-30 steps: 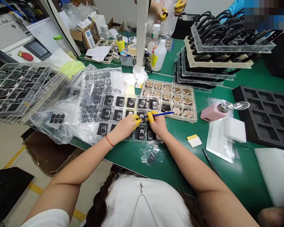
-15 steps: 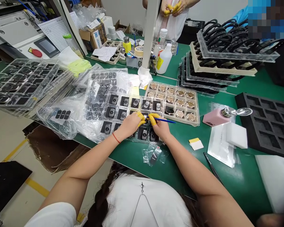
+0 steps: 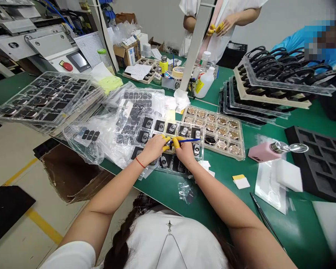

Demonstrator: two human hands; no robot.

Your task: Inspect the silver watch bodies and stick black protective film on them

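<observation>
my right hand (image 3: 184, 150) is at the center of the frame, its thumb and fingers in yellow finger covers, closed on a blue stick (image 3: 190, 140) that points out to the right. my left hand (image 3: 154, 148) is just beside it on the left, also in yellow covers, with thumb and fingers bent toward the tip; i cannot tell whether they pinch anything. both hands are over the clear tray (image 3: 170, 170), at the middle of the frame, where dark watch bodies (image 3: 164, 161) lie in compartments.

right of that tray, a beige tray (image 3: 242, 154) holds round gold-colored pieces (image 3: 221, 144). the printed plastic sheets (image 3: 134, 112) lie to its left, and a tilted stack of trays (image 3: 42, 99) fills the left side. at the right are a pink bottle (image 3: 260, 152), a white block (image 3: 289, 175), black tweezers (image 3: 266, 220) and a black foam tray (image 3: 319, 160). trays with black straps (image 3: 285, 71) are piled at the upper right. at the top, a co-worker's hands (image 3: 218, 28) are close together, with yellow finger covers too.
</observation>
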